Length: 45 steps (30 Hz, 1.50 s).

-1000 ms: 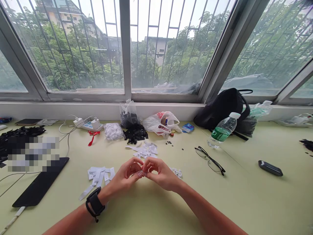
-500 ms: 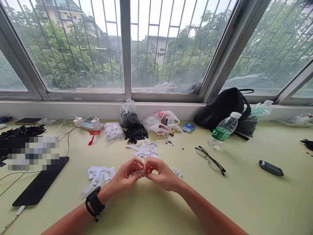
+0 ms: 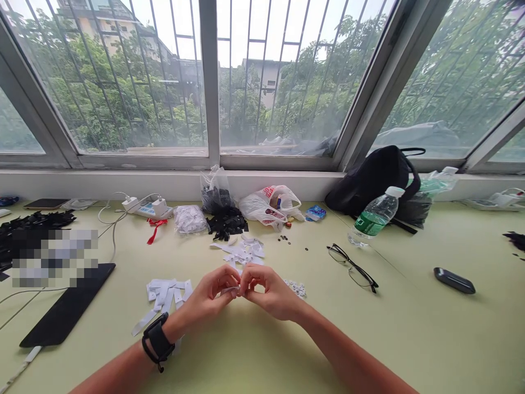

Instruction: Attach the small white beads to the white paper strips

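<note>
My left hand (image 3: 218,290) is closed in a pinch on a white strip (image 3: 230,289), of which a thin edge shows between thumb and fingers. Touching it at the fingertips, my right hand (image 3: 266,290) is also pinched; whatever sits between its thumb and forefinger is hidden. Left of my left hand lies a loose pile of white strips (image 3: 166,295), some with a small dot or hole. Beyond my hands is another heap of white strips (image 3: 244,253) with small round pieces on them. Small white round pieces (image 3: 297,288), like buttons, lie partly behind my right hand.
Black strips (image 3: 227,223), a bag of white pieces (image 3: 191,220) and a plastic carrier bag (image 3: 266,208) stand by the windowsill. Small dark rings (image 3: 284,238), glasses (image 3: 355,268), a water bottle (image 3: 375,216) and a black case (image 3: 454,280) are on the right. A black pad (image 3: 68,312) lies left.
Both hands stay pinched together in the same place. The view has shifted very slightly; nothing else visibly moves.
</note>
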Each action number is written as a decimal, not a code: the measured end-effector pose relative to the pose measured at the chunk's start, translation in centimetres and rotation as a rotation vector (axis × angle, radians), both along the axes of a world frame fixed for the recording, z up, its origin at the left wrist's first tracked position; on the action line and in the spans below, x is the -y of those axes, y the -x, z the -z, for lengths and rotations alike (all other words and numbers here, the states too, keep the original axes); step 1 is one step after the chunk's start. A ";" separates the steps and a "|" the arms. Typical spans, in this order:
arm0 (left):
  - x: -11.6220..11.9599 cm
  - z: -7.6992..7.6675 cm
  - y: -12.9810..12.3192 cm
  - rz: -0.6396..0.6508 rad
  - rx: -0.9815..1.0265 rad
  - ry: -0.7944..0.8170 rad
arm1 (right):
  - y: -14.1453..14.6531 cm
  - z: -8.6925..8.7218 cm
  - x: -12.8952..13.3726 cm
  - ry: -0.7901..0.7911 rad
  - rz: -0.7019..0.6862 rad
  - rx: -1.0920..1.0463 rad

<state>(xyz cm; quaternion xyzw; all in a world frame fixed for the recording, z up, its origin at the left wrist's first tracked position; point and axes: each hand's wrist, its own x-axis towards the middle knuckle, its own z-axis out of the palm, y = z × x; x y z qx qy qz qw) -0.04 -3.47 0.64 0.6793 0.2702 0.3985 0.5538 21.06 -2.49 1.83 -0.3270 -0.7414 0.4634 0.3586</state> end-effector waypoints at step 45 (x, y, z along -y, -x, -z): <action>0.2 0.4 -0.1 -0.010 -0.036 -0.006 | -0.3 1.2 -0.7 0.176 -0.014 -0.090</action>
